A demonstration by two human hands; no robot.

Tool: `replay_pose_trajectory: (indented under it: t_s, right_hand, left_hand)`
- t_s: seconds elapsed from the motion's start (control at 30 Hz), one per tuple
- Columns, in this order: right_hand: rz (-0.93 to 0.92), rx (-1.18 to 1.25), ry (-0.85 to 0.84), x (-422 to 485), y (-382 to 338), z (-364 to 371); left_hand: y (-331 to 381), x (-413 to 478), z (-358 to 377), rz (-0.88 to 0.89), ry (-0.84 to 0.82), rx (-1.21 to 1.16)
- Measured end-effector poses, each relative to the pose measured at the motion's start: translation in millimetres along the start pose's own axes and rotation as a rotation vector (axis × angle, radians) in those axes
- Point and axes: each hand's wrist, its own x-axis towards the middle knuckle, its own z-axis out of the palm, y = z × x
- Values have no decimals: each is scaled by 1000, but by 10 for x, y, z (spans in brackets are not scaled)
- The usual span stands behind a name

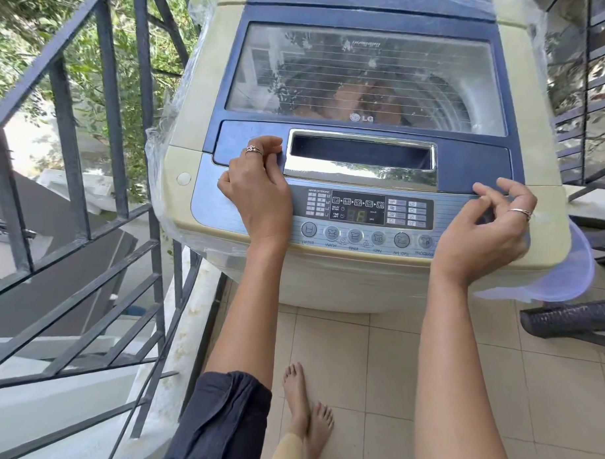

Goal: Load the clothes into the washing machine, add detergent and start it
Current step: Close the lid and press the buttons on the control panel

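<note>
A cream and blue top-loading washing machine [192,98] stands in front of me with its lid [368,77] down. Through the lid's window I see clothes [353,100] inside the drum, dim behind reflections. My left hand [258,190] rests on the lid's front left edge beside the chrome handle recess [362,156], fingers curled against the edge. My right hand [489,229] hovers over the right end of the control panel [363,214], fingers loosely bent and holding nothing. The panel's display shows digits. No detergent is in view.
A dark metal railing [90,187] runs close along the left, with trees beyond. Clear plastic wrap [166,162] hangs off the machine's sides. A pale blue plastic piece [567,273] and a dark wicker chair [572,321] sit at the right. My bare feet [305,408] stand on beige tiles.
</note>
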Motion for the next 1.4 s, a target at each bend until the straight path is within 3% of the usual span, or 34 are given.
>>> replay_pose_trajectory:
  t_s: [1.4]
  right_hand:
    - [16,-20,3,-1,38,33]
  left_hand:
    - [89,-18,-80,-25,-64,-30]
